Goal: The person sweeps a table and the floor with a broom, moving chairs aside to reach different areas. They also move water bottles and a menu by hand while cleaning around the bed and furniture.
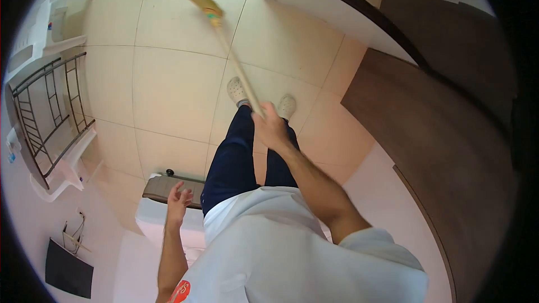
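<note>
A broom [240, 70] with a pale wooden handle and yellowish bristles slants across the tiled floor, its head up and to the left in front of my feet. Wrapped around the upper part of its handle is my right hand [271, 127]. My left hand [179, 197] hangs free at my left side, its fingers apart and slightly curled, with nothing in it. Behind that hand is the end of a bed or padded piece with a brown-grey top [188, 188]. The broom's bristles are slightly blurred.
Pale tiles [174, 84] cover the floor. To the left stand white plastic chairs [42, 39] and a dark metal frame [53, 115]. A black screen [68, 269] is on the wall at lower left. Brown wooden furniture [421, 129] and a white block [337, 14] stand at right.
</note>
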`<act>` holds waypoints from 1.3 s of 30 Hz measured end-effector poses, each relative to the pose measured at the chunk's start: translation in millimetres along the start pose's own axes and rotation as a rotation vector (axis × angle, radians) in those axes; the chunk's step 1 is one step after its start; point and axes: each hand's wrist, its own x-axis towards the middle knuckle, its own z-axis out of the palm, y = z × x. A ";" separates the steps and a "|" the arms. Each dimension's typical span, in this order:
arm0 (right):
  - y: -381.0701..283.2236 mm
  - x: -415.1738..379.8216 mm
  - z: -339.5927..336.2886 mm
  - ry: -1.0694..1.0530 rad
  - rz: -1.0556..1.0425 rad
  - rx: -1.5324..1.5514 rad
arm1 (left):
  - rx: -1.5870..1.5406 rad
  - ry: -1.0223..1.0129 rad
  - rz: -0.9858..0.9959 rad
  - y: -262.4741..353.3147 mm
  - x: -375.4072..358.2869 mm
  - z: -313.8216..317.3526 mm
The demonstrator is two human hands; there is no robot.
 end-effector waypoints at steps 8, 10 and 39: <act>102.0 -8.0 -101.3 0.304 0.514 0.422 | -0.011 -0.065 -0.010 -1.6 25.4 0.1; 81.2 54.3 -95.3 0.166 0.541 0.654 | -0.006 -0.068 -0.002 -1.4 29.2 -0.3; -187.9 221.3 87.9 -0.476 0.535 1.224 | -0.434 0.036 -0.145 -45.6 39.0 -4.8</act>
